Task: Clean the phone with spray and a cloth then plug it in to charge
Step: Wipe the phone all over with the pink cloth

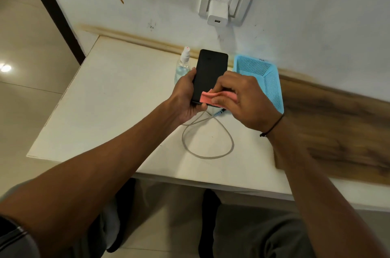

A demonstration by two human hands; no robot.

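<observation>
While the left hand [185, 97] grips the phone [209, 74] above the counter [109, 97], its long axis running near to far, the right hand [238, 99] pinches a pink cloth [207, 97] against the near end, fingers [223, 100] curled. Spray bottle [183, 65] stands left, blue basket [261, 76] right. A looped cable [211, 143] lies nearer; the charger [217, 13] sits in the wall socket [225, 0] beyond.

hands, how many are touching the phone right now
2. The left hand grips the phone along its left edge and bottom; the right hand presses a pink cloth onto its lower part, so its own contact may be through the cloth.
</observation>
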